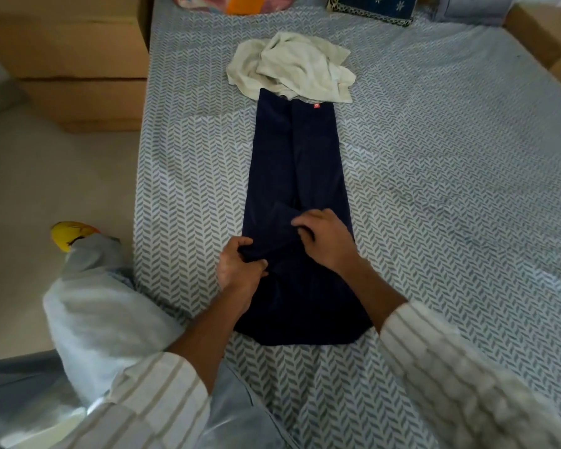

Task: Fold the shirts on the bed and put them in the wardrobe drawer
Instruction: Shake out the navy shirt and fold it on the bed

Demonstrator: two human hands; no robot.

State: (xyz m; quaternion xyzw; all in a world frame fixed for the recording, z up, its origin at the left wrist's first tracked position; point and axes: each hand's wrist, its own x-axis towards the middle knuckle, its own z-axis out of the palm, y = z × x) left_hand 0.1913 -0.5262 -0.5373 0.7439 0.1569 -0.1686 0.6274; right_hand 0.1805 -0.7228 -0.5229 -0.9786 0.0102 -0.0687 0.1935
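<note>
A navy shirt (297, 163) lies lengthwise on the bed (450, 176), folded into a long narrow strip with a small red label near its far end. My left hand (240, 270) grips a bunched fold of the navy cloth at the strip's left edge. My right hand (327, 241) pinches the same raised fold near the strip's middle. A crumpled cream shirt (292, 66) sits on the bed just beyond the navy one and overlaps its far end.
Pillows (373, 6) lie at the head of the bed. A wooden cabinet (78, 59) stands to the left of the bed. A pale garment covers my left leg (94, 312), and a yellow slipper (68, 234) shows on the floor.
</note>
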